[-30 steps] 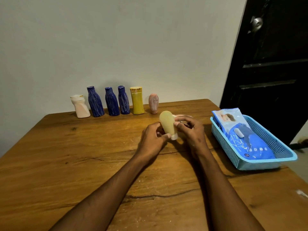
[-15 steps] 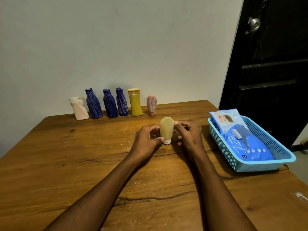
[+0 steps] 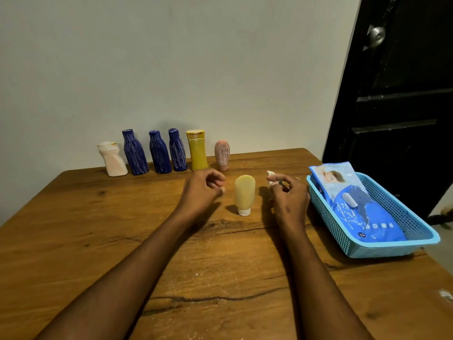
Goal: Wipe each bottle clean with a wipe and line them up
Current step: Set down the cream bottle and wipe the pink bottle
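Observation:
A pale yellow tube bottle (image 3: 244, 193) stands cap-down on the wooden table (image 3: 122, 229), free of both hands. My left hand (image 3: 202, 191) hovers just left of it with loosely curled fingers and holds nothing. Right of the bottle, my right hand (image 3: 288, 195) pinches a crumpled wipe (image 3: 270, 173). Along the wall stand a white bottle (image 3: 112, 159), three blue bottles (image 3: 134, 152) (image 3: 159, 151) (image 3: 177, 150), a yellow bottle (image 3: 196, 150) and a small pink bottle (image 3: 222, 154) in a row.
A light blue plastic basket (image 3: 392, 244) sits at the table's right edge with a blue pack of wipes (image 3: 353, 204) in it. A black door (image 3: 402, 94) stands behind the basket. The grey wall runs behind the bottle row.
The pale yellow bottle was set down upright on its cap. Both hands let go of it and drew apart, the left to the left, the right to the right with the wipe.

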